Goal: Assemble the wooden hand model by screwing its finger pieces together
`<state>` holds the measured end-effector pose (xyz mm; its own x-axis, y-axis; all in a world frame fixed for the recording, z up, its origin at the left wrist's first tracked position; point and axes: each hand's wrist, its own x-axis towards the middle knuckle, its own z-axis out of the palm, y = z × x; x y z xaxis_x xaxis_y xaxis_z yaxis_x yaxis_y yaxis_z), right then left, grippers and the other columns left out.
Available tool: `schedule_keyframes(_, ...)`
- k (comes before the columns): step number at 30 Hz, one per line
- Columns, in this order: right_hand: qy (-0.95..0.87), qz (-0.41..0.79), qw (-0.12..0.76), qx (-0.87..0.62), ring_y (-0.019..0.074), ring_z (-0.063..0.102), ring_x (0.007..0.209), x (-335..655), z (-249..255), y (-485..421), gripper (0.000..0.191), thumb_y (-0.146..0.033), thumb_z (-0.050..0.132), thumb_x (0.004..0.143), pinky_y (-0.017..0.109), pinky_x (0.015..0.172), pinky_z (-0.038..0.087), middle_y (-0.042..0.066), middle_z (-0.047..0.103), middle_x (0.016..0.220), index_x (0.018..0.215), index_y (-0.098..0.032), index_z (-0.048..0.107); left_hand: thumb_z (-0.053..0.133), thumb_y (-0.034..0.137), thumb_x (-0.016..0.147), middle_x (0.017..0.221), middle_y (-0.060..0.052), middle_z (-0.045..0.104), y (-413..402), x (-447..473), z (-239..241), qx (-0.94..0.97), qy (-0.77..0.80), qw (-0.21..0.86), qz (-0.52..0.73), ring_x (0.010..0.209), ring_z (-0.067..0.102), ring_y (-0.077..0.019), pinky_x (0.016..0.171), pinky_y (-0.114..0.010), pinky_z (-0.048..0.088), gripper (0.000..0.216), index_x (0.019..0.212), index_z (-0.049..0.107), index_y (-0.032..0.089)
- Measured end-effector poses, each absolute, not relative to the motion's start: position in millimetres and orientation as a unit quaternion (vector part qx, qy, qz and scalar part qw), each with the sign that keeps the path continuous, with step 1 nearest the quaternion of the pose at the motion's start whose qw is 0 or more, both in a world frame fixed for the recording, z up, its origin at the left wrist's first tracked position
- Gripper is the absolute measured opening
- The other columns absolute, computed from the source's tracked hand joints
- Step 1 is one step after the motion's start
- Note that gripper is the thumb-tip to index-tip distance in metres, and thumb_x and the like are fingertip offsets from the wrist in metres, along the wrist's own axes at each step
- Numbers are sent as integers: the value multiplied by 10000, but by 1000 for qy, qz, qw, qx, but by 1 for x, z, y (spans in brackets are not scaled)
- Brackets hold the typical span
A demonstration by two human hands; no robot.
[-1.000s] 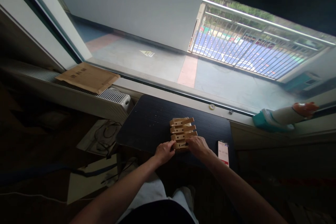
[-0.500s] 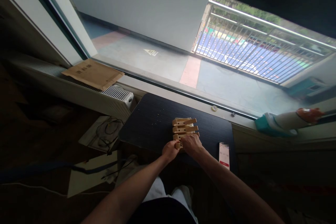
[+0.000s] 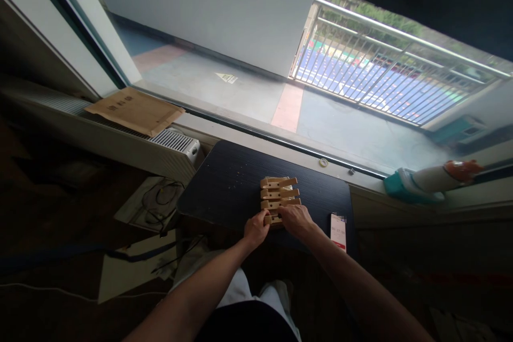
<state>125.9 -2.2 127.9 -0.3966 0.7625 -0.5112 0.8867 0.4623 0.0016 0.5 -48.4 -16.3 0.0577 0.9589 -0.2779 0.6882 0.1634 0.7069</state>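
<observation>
A stack of light wooden pieces [image 3: 278, 196] lies on a small dark table [image 3: 228, 187] by a window. Both my hands meet at the nearest wooden piece [image 3: 274, 219]. My left hand [image 3: 255, 228] pinches its left end with curled fingers. My right hand [image 3: 296, 220] covers its right end, fingers closed over it. Much of that piece is hidden under my fingers.
A phone [image 3: 339, 231] with a lit screen lies on the table to the right of my right hand. A white radiator [image 3: 172, 144] with a cardboard sheet [image 3: 134, 110] on it stands to the left. A teal and white object [image 3: 420, 181] rests on the window sill. Cables lie on the floor at left.
My hands have drawn closer together on the nearest wooden piece. The camera view has shifted slightly.
</observation>
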Motion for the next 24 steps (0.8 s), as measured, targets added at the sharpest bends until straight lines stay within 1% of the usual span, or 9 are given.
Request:
schedule_keyframes(3, 829, -121, 230, 496, 203, 668, 919, 123, 130, -1, 276, -162, 447, 893, 276, 763, 479, 71, 721, 983, 1037, -219, 676, 550, 156, 772, 1023, -5, 682, -41, -5, -15, 617, 665, 379, 183, 922, 640, -167, 792, -259, 441, 285, 1042, 567, 244)
schedule_keyframes(7, 840, -111, 237, 476, 217, 666, 931, 115, 133, 0, 273, -153, 460, 889, 271, 782, 488, 124, 717, 1001, 995, -166, 710, 633, 173, 720, 974, -3, 689, -37, -3, -20, 586, 644, 424, 251, 893, 636, -159, 792, -242, 458, 279, 993, 600, 220)
schedule_keyframes(11, 843, -109, 237, 470, 223, 666, 933, 115, 133, 0, 297, -95, 438, 876, 280, 789, 492, 138, 716, 1002, 961, -138, 720, 620, 135, 717, 978, -12, 698, -39, 2, -33, 539, 633, 469, 300, 891, 642, -156, 810, -240, 470, 269, 977, 638, 202)
schedule_keyframes(16, 837, -110, 241, 479, 228, 672, 907, 122, 133, 2, 278, -136, 456, 876, 283, 742, 503, 111, 719, 983, 978, -163, 714, 654, 158, 702, 963, -9, 696, -38, 2, -37, 533, 631, 481, 295, 880, 642, -161, 803, -244, 474, 278, 976, 638, 201)
schedule_keyframes(21, 828, -121, 252, 486, 217, 668, 911, 125, 134, 4, 287, -131, 467, 859, 268, 747, 493, 100, 718, 983, 1000, -177, 713, 645, 149, 716, 962, 9, 686, -37, 0, -30, 554, 630, 469, 276, 885, 637, -150, 800, -237, 468, 252, 957, 614, 215)
schedule_keyframes(24, 825, -125, 256, 488, 216, 662, 926, 126, 133, 4, 304, -137, 464, 858, 272, 758, 490, 98, 713, 1011, 1037, -184, 705, 647, 182, 732, 949, 11, 683, -38, -1, -28, 569, 633, 459, 253, 871, 638, -152, 781, -240, 466, 225, 948, 602, 226)
